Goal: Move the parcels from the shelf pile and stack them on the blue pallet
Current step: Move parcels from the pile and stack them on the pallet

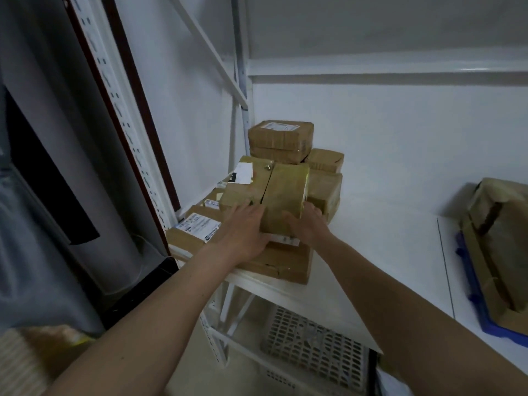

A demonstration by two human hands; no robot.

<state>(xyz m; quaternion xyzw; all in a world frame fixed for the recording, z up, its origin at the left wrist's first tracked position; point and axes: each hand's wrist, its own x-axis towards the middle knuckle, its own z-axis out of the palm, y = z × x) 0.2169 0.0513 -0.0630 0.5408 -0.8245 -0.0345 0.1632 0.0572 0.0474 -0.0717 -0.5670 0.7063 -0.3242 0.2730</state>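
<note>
A pile of brown taped parcels point(281, 140) fills the left corner of the white shelf point(380, 232). Both my hands are on one parcel point(285, 192) at the front of the pile. My left hand point(245, 230) lies against its left side with the fingers spread. My right hand point(310, 224) holds its right lower edge, thumb on the front face. The parcel leans slightly above a flat box point(283, 262) under it. The blue pallet point(483, 298) shows at the right edge of the shelf, with a paper-wrapped parcel point(503, 224) on it.
A white perforated upright point(134, 155) and a dark red frame stand left of the pile. Labelled flat parcels point(197, 227) lie at the front left. A grey slotted crate point(314, 347) sits below the shelf. Grey fabric hangs at far left.
</note>
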